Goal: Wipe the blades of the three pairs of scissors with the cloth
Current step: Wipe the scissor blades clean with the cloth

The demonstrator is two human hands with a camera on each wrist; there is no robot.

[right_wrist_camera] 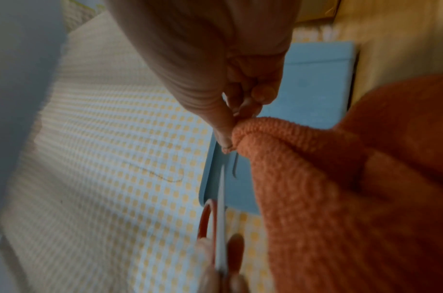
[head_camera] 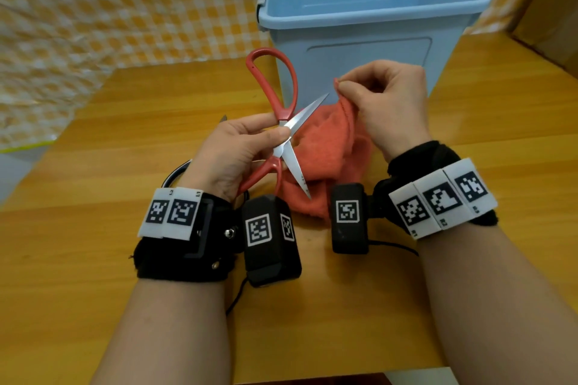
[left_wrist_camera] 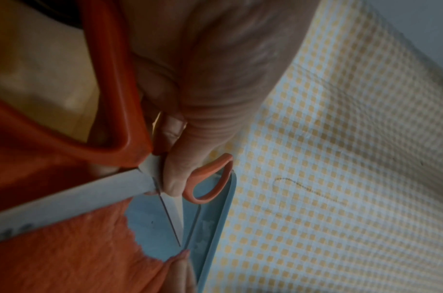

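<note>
My left hand [head_camera: 276, 128] grips the red-handled scissors [head_camera: 293, 100] at the pivot, above the table. Their blades are spread wide: one blade [head_camera: 305, 112] points up and right, the other points down toward me over the orange cloth [head_camera: 328, 147]. My right hand [head_camera: 342, 89] pinches an edge of the cloth, lifted just right of the upper blade's tip; the rest of the cloth hangs and bunches on the table. The left wrist view shows my thumb [left_wrist_camera: 173, 178] on the pivot and the blade [left_wrist_camera: 90, 198] over the cloth [left_wrist_camera: 65, 257]. In the right wrist view, fingers [right_wrist_camera: 230, 134] pinch the cloth [right_wrist_camera: 340, 198].
A light blue plastic bin [head_camera: 359, 50] stands open just behind my hands. Another pair of scissors with a dark ring handle [head_camera: 175, 173] lies on the wooden table [head_camera: 140, 97], mostly hidden under my left hand. A yellow checked sheet [head_camera: 93, 9] hangs behind.
</note>
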